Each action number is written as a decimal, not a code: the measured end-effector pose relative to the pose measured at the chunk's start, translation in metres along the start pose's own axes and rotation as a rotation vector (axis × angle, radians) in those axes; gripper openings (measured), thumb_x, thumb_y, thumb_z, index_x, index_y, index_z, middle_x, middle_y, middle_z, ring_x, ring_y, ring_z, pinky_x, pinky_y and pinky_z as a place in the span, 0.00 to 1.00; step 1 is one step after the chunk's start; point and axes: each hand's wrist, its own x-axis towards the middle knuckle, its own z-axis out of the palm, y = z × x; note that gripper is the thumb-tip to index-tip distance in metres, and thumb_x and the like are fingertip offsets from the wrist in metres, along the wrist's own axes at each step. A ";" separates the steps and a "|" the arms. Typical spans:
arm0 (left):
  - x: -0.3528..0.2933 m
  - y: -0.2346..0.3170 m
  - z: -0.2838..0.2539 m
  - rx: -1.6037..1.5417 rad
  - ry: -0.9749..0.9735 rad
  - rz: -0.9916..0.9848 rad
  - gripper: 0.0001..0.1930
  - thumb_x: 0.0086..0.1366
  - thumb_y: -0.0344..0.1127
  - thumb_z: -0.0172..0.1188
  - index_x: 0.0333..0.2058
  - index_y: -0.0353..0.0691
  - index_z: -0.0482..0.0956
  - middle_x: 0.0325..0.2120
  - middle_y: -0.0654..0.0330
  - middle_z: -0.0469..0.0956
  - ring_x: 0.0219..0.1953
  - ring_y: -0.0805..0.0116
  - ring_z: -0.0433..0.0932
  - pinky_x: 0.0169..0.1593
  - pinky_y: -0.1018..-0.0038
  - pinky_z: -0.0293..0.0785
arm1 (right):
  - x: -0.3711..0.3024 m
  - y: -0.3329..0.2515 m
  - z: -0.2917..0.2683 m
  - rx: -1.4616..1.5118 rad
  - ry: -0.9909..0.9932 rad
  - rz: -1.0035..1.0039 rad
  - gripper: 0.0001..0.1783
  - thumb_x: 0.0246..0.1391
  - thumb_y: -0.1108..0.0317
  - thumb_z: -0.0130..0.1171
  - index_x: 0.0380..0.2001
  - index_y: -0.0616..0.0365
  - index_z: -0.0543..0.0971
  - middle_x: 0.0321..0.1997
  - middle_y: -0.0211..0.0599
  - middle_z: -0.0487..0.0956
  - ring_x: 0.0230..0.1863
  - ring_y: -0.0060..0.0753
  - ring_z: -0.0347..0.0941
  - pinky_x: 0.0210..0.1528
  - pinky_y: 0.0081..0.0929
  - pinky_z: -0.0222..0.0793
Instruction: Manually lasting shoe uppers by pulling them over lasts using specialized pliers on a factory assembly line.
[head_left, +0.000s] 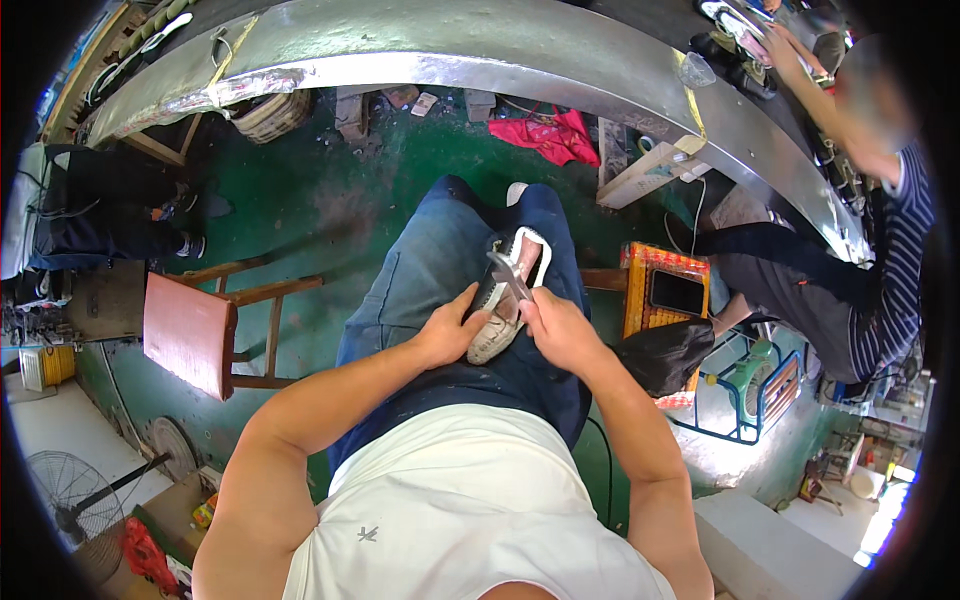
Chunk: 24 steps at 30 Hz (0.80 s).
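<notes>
A shoe [490, 338] in beige, white and black lies across my lap, its toe toward my body and its opening away from me. The inside of the opening looks pinkish, with a white rim around it. My left hand [447, 328] is closed on the left side of the shoe near the toe. In my right hand [561, 328] is a curved grey metal tool [508, 272], gripped from the right. The tool's curved end lies over the shoe's opening. Its handle is mostly hidden in my fingers, so I cannot tell its exact kind.
A metal-edged workbench [430, 70] curves across the far side. On the left stands a reddish stool [188, 335]. A small orange table [640, 290] with a phone [677, 292] and black cloth [665, 357] stands right; beyond it sits a co-worker in a striped shirt [905, 260].
</notes>
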 end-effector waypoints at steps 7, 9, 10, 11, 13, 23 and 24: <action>-0.012 0.022 -0.012 0.022 -0.209 -0.011 0.55 0.59 0.44 0.70 0.74 0.33 0.40 0.55 0.30 0.73 0.59 0.41 0.74 0.63 0.64 0.68 | -0.029 -0.010 0.009 -0.177 0.049 -0.120 0.14 0.69 0.62 0.48 0.36 0.63 0.70 0.35 0.57 0.79 0.38 0.61 0.79 0.41 0.51 0.74; -0.006 0.023 -0.011 0.126 -0.228 -0.002 0.61 0.54 0.43 0.73 0.74 0.36 0.36 0.53 0.30 0.75 0.57 0.40 0.76 0.61 0.62 0.70 | -0.032 0.001 0.019 -0.212 0.027 -0.087 0.14 0.69 0.61 0.48 0.36 0.63 0.70 0.34 0.57 0.79 0.37 0.61 0.78 0.40 0.51 0.73; -0.001 0.024 -0.013 0.155 -0.205 -0.014 0.60 0.54 0.43 0.73 0.74 0.38 0.36 0.52 0.30 0.75 0.56 0.40 0.77 0.60 0.62 0.71 | -0.031 0.005 0.021 -0.251 0.008 -0.065 0.15 0.69 0.60 0.49 0.36 0.63 0.69 0.33 0.57 0.79 0.36 0.62 0.78 0.39 0.51 0.73; 0.002 0.026 -0.016 0.184 -0.182 -0.026 0.59 0.54 0.42 0.72 0.74 0.40 0.37 0.52 0.31 0.76 0.55 0.40 0.77 0.60 0.61 0.71 | -0.034 0.010 0.020 -0.254 0.015 -0.064 0.15 0.69 0.60 0.49 0.36 0.63 0.69 0.33 0.57 0.79 0.36 0.62 0.78 0.39 0.51 0.73; -0.005 0.043 -0.026 0.178 -0.107 0.030 0.54 0.54 0.39 0.71 0.73 0.41 0.45 0.49 0.33 0.78 0.52 0.39 0.79 0.57 0.59 0.74 | -0.040 0.020 0.012 -0.049 0.075 0.034 0.16 0.69 0.59 0.49 0.36 0.63 0.70 0.30 0.52 0.80 0.33 0.53 0.80 0.37 0.45 0.75; 0.030 0.141 -0.074 -0.436 0.229 0.532 0.30 0.61 0.27 0.71 0.56 0.38 0.62 0.36 0.53 0.82 0.39 0.69 0.83 0.43 0.71 0.81 | -0.066 -0.002 -0.062 0.374 0.077 0.363 0.11 0.67 0.64 0.54 0.42 0.62 0.74 0.32 0.35 0.81 0.33 0.26 0.79 0.32 0.28 0.73; 0.039 0.145 -0.069 -0.528 0.189 0.508 0.29 0.61 0.28 0.71 0.55 0.37 0.63 0.36 0.53 0.82 0.38 0.70 0.82 0.41 0.72 0.81 | -0.068 -0.007 -0.064 0.374 0.081 0.362 0.11 0.67 0.64 0.54 0.42 0.62 0.74 0.32 0.35 0.81 0.33 0.26 0.79 0.32 0.28 0.73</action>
